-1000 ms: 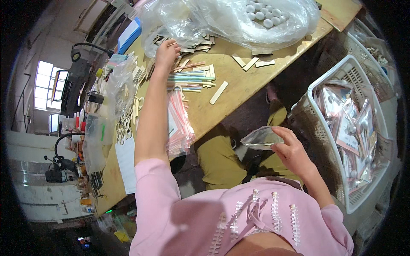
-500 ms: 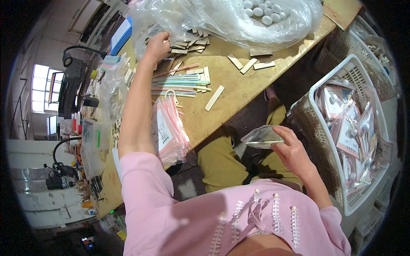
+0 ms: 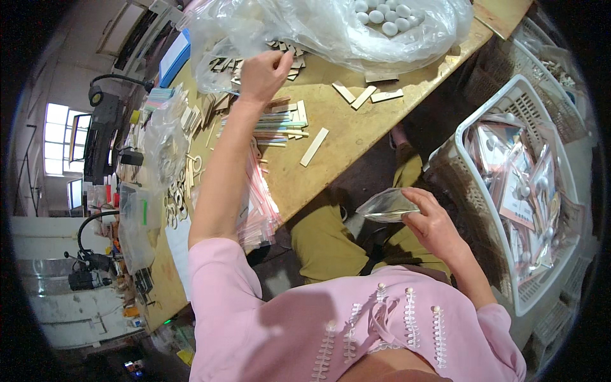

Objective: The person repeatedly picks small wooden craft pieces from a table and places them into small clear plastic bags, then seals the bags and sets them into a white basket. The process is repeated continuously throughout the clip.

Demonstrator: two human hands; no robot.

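My right hand [image 3: 434, 224] pinches the edge of a small clear plastic bag [image 3: 385, 206] above my lap, and the mouth of the bag gapes. My left hand [image 3: 262, 77] is raised over the far part of the table, fingers curled together; whatever it may hold is hidden. Behind it lies a heap of small flat wooden pieces [image 3: 294, 66], partly under clear plastic sheeting. Below its wrist are thin coloured sticks [image 3: 280, 130]. Clear packets with red edges [image 3: 259, 213] lie near my left forearm.
A large clear bag of white balls [image 3: 389, 27] sits at the table's far edge. Loose pale wooden strips [image 3: 314, 147] lie on the yellowish table [image 3: 334, 167]. At right stands a white plastic basket [image 3: 485, 210] with filled packets [image 3: 519, 191]. Wooden ring-shaped pieces [image 3: 175, 207] lie at left.
My left hand has moved right across the wooden heap, uncovering the ring-shaped pieces at left. My right hand stays almost in place with the clear bag.
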